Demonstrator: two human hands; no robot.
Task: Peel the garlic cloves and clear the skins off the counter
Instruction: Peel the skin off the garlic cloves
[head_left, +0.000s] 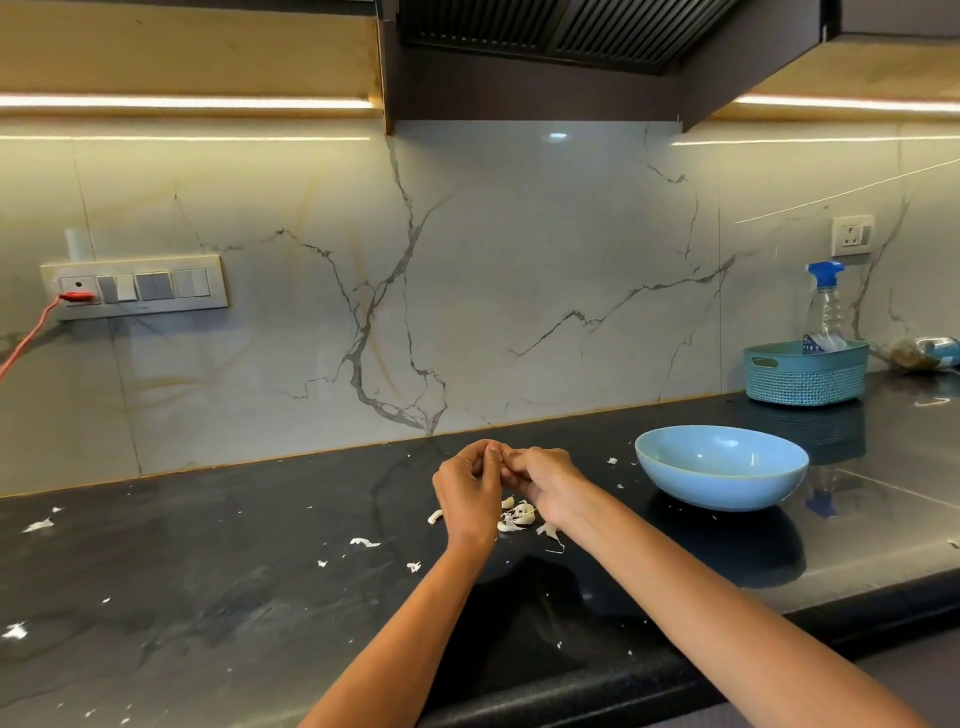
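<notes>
Right now both hands meet above the black counter (208, 597). The left hand (467, 486) and the right hand (545, 480) have curled fingers pinching something tiny between them; it is hidden, so its shape and which way it points cannot be told. Under the hands sits a little heap of garlic cloves (517, 514), pale and curved. Thin white skins (363, 542) lie scattered about. A blue bowl (722, 467) stands just to the right.
</notes>
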